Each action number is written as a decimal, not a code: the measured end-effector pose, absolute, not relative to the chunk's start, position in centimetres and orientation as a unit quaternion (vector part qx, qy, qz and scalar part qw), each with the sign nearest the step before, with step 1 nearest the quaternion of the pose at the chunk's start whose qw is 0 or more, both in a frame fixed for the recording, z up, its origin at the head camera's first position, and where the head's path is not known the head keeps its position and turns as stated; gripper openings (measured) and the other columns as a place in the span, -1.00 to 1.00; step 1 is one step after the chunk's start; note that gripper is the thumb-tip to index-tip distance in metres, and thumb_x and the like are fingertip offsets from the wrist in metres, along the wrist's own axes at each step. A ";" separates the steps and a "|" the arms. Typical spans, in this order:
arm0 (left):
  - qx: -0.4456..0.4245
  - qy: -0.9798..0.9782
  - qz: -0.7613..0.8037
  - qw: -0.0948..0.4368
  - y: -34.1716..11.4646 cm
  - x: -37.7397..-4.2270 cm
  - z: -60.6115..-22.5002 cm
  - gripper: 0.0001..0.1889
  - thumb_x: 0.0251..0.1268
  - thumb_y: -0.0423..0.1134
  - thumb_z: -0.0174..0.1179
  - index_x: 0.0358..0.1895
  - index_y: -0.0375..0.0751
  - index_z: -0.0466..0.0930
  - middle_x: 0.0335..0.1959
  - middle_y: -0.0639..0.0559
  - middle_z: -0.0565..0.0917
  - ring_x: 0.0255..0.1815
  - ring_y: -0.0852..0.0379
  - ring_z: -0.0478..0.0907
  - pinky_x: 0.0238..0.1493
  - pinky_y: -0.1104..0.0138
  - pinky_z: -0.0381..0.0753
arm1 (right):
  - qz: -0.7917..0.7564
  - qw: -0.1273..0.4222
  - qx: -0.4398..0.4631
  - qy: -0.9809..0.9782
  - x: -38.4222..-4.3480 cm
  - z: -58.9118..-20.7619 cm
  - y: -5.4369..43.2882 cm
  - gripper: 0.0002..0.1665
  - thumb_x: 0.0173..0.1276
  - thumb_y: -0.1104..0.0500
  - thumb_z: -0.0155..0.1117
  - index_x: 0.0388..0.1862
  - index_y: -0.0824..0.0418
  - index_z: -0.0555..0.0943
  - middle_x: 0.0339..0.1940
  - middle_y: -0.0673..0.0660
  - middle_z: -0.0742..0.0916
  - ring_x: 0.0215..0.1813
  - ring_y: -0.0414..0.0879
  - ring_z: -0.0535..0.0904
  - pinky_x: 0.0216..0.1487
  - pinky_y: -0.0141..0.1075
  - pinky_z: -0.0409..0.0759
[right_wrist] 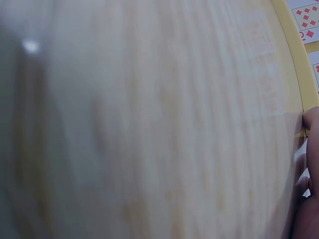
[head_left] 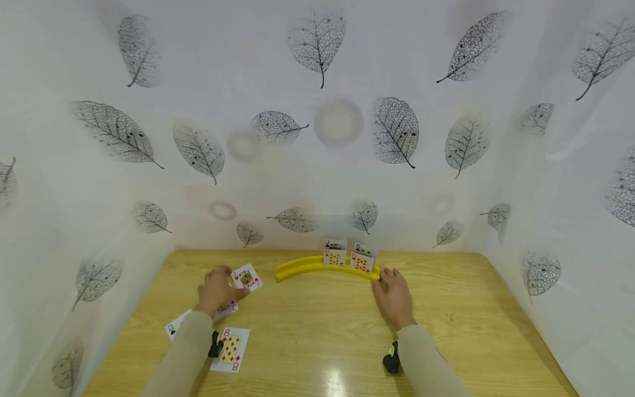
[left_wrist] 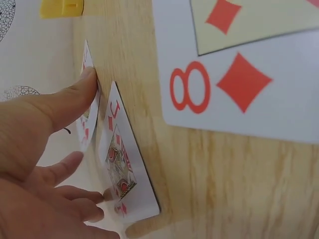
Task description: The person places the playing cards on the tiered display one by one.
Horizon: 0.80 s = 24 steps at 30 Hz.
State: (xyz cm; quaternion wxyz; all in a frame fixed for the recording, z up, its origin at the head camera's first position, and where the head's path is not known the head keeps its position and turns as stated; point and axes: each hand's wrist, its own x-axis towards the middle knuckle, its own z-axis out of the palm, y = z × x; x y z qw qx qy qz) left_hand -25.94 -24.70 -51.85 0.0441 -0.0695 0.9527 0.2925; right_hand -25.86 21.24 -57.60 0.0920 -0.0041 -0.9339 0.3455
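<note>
My left hand [head_left: 216, 291] pinches a jack of hearts [head_left: 249, 277] between thumb and fingers, at the left of the table. Below that hand lies a jack of diamonds [left_wrist: 122, 164], partly covered in the head view. My right hand [head_left: 395, 298] grips the right end of a curved yellow card holder [head_left: 302, 266], thumb at its front side. Standing upright in the holder are a ten of diamonds [head_left: 334, 258] and a ten of hearts [head_left: 361, 263] in front, with black-suited cards [head_left: 335, 243] behind them.
An eight of diamonds [head_left: 231, 350] lies face up beside my left wrist. A card with a black 2 [head_left: 175, 325] is partly hidden under my left forearm. Leaf-printed white cloth [head_left: 317, 165] walls the back and sides of the wooden table [head_left: 307, 331].
</note>
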 end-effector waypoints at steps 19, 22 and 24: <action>-0.037 0.928 0.365 -0.068 -24.0 -26.9 -53.2 -0.48 0.32 -0.42 0.32 0.28 -0.34 0.33 0.10 -0.38 0.75 0.16 -0.37 0.70 0.24 -0.17 0.62 | 0.345 0.096 -0.005 -0.934 -25.9 -57.7 21.2 -0.34 0.62 0.00 0.21 0.44 0.46 0.49 0.54 0.40 0.50 0.67 0.39 0.21 0.64 0.29 0.20; -0.030 0.925 0.372 -0.072 -24.0 -26.9 -53.1 -0.50 0.33 -0.44 0.30 0.27 -0.36 0.36 0.07 -0.37 0.77 0.12 -0.33 0.73 0.21 -0.15 0.65 | 0.344 0.101 -0.005 -0.934 -25.9 -57.7 21.2 -0.35 0.61 0.00 0.22 0.43 0.46 0.51 0.54 0.40 0.51 0.66 0.39 0.23 0.63 0.29 0.22; -0.029 0.923 0.378 -0.071 -23.9 -26.9 -52.9 -0.54 0.34 -0.43 0.31 0.26 -0.35 0.41 0.07 -0.37 0.77 0.13 -0.33 0.73 0.22 -0.15 0.66 | 0.342 0.104 -0.004 -0.934 -25.9 -57.7 21.2 -0.36 0.60 0.01 0.23 0.43 0.46 0.51 0.53 0.40 0.52 0.65 0.39 0.23 0.63 0.29 0.23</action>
